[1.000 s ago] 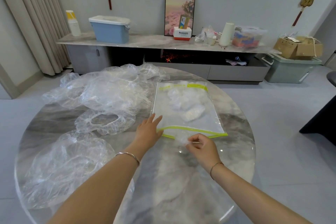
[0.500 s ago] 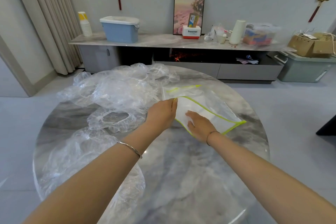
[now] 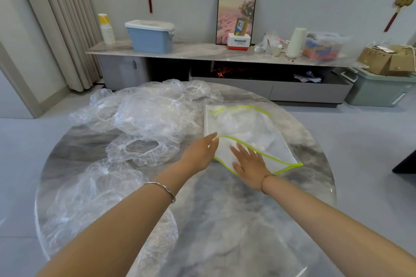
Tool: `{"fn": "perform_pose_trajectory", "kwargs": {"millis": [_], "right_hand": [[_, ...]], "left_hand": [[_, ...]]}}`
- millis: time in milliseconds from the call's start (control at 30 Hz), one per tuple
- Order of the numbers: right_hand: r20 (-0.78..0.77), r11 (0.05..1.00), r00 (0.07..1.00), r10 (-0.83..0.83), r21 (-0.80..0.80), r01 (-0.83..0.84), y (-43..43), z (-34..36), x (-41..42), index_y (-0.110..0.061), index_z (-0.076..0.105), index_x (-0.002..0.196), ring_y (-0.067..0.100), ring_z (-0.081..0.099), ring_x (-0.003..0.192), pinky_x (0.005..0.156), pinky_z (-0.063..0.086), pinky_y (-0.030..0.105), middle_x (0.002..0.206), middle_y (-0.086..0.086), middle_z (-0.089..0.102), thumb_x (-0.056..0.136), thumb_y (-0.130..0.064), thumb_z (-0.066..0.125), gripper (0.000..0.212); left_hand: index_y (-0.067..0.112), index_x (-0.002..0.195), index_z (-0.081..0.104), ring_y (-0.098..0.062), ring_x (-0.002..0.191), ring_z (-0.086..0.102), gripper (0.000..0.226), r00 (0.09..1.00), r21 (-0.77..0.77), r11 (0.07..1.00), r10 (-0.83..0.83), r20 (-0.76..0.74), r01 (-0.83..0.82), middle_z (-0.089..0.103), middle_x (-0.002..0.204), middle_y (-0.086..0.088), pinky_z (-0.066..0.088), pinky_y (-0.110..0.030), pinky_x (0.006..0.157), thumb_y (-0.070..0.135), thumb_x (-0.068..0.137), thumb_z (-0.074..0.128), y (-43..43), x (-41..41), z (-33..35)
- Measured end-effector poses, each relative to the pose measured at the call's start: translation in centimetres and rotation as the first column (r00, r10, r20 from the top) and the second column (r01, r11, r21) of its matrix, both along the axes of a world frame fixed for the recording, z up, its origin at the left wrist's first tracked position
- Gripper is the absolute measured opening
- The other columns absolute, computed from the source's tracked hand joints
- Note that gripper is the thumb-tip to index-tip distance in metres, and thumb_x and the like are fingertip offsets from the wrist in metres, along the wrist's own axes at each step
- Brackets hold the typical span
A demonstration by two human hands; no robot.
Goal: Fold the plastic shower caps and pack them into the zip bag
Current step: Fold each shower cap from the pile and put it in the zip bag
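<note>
A clear zip bag (image 3: 254,135) with a yellow-green edge lies on the round marble table (image 3: 225,220), its mouth gaping toward me, white folded caps faintly visible inside. My right hand (image 3: 249,164) lies flat with straight fingers at the bag's mouth, fingertips on the lower sheet. My left hand (image 3: 200,153) is beside it, fingers straight, fingertips touching the mouth's left corner. A heap of loose clear shower caps (image 3: 148,114) fills the table's far left. One cap (image 3: 141,150) lies alone, and another spread cap (image 3: 90,204) lies near the left edge.
A long low sideboard (image 3: 213,51) stands behind the table, bearing a blue lidded bin (image 3: 150,36), a picture frame (image 3: 236,16) and small items. Curtains (image 3: 56,24) hang at the left. A green crate (image 3: 378,90) with cardboard boxes on it sits at the right.
My right hand went into the bag's mouth holding a folded cap and has now drawn back, flat and with nothing in it. My left hand lifted the upper edge; its fingers have since straightened.
</note>
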State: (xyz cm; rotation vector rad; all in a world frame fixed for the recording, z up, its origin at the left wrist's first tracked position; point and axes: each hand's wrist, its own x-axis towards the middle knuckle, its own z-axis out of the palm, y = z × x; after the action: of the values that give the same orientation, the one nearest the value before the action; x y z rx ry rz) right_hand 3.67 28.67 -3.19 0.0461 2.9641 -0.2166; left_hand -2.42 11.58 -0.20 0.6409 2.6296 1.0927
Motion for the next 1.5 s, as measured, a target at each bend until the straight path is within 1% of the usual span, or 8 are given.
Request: {"fn": "perform_pose_trajectory", "kwargs": {"millis": [233, 533, 733, 833, 1100, 1267, 1400, 1500], "right_hand": [[0.168, 0.958, 0.945, 0.28, -0.106, -0.265, -4.3, 1.3, 5.0, -0.016, 0.01, 0.15, 0.019, 0.006, 0.146, 0.115, 0.006, 0.026, 0.159, 0.007, 0.003, 0.101, -0.03, 0.035, 0.057], [0.156, 0.905, 0.897, 0.413, -0.186, -0.384, -13.2, 0.6, 6.0, -0.031, 0.015, 0.149, 0.021, 0.005, 0.146, 0.116, 0.006, 0.03, 0.158, 0.005, 0.008, 0.1, -0.038, 0.037, 0.055], [0.243, 0.886, 0.854, 0.46, -0.187, -0.424, -16.0, -0.2, 6.3, -0.027, 0.026, 0.147, 0.023, 0.014, 0.142, 0.115, 0.012, 0.029, 0.156, 0.004, 0.016, 0.1, -0.038, 0.036, 0.049], [0.186, 0.875, 0.871, 0.454, -0.279, -0.397, -16.9, 0.2, 7.0, -0.011, 0.04, 0.138, 0.024, 0.033, 0.131, 0.112, 0.023, 0.037, 0.142, 0.007, 0.04, 0.096, -0.037, 0.039, 0.05], [-0.032, 0.9, 0.985, 0.17, -0.403, -0.168, -10.8, 2.0, 7.0, -0.015, 0.023, 0.145, 0.013, 0.022, 0.141, 0.1, 0.011, 0.005, 0.149, -0.002, 0.026, 0.099, -0.018, 0.042, 0.049], [0.089, 0.841, 0.992, -0.088, -0.527, 0.122, -5.9, 1.1, 8.0, -0.007, 0.038, 0.139, 0.015, 0.034, 0.134, 0.098, 0.025, 0.013, 0.146, 0.007, 0.036, 0.095, -0.012, 0.048, 0.045], [0.217, 0.704, 0.948, -0.235, -0.635, 0.319, -3.7, 0.1, 8.9, -0.006, 0.043, 0.137, 0.018, 0.051, 0.119, 0.1, 0.039, 0.028, 0.142, 0.005, 0.042, 0.094, -0.01, 0.052, 0.045], [0.108, 0.752, 0.966, -0.234, -0.61, 0.25, -3.1, 0.0, 10.0, -0.013, 0.045, 0.135, 0.011, 0.053, 0.107, 0.09, 0.041, 0.02, 0.14, -0.002, 0.038, 0.092, -0.019, 0.057, 0.045]], "left_hand": [[0.021, 0.152, 0.011, -0.02, 0.144, 0.02, 0.067, 0.995, -0.27, 0.958, -0.104, -0.008, 0.098, 0.017, 0.158, 0.0, 0.019, -0.031, 0.114, 0.042, 0.097, 0.044, -6.5, 1.6, 0.0], [0.025, 0.15, -0.014, -0.035, 0.144, -0.014, 0.079, 0.981, -0.749, 0.659, 0.179, 0.069, -0.068, -0.02, 0.157, -0.002, -0.001, -0.059, 0.113, 0.064, 0.093, 0.025, -16.7, 6.7, 0.2], [0.027, 0.148, -0.017, -0.041, 0.143, -0.009, 0.085, 0.929, -0.71, 0.704, 0.263, 0.261, 0.0, -0.021, 0.156, -0.004, 0.003, -0.055, 0.116, 0.07, 0.089, 0.026, -19.4, 9.4, -1.5], [0.027, 0.149, -0.017, -0.04, 0.144, -0.007, 0.088, 0.918, -0.655, 0.755, 0.247, 0.311, 0.019, -0.021, 0.156, -0.004, 0.005, -0.053, 0.116, 0.07, 0.088, 0.029, -19.8, 9.4, -2.3], [0.025, 0.15, -0.013, -0.029, 0.145, -0.011, 0.086, 0.951, -0.534, 0.837, 0.249, 0.184, -0.116, -0.02, 0.157, -0.001, 0.007, -0.055, 0.116, 0.067, 0.09, 0.032, -19.7, 7.1, -3.7], [0.023, 0.15, -0.013, -0.031, 0.145, -0.011, 0.079, 0.966, -0.587, 0.792, 0.251, 0.061, -0.169, -0.022, 0.157, -0.003, 0.004, -0.054, 0.115, 0.065, 0.092, 0.021, -17.0, 6.6, -3.4], [0.028, 0.15, -0.008, -0.023, 0.145, -0.015, 0.108, 0.997, -0.531, 0.847, -0.06, -0.045, 0.027, -0.016, 0.158, 0.001, -0.01, -0.046, 0.115, 0.089, 0.062, 0.002, -13.0, 8.1, -1.9], [0.03, 0.151, -0.003, -0.016, 0.145, -0.015, 0.091, 0.931, -0.508, 0.809, -0.364, -0.038, 0.296, -0.01, 0.159, 0.005, -0.013, -0.038, 0.115, 0.074, 0.083, 0.038, -10.4, 10.2, -1.9]]}}
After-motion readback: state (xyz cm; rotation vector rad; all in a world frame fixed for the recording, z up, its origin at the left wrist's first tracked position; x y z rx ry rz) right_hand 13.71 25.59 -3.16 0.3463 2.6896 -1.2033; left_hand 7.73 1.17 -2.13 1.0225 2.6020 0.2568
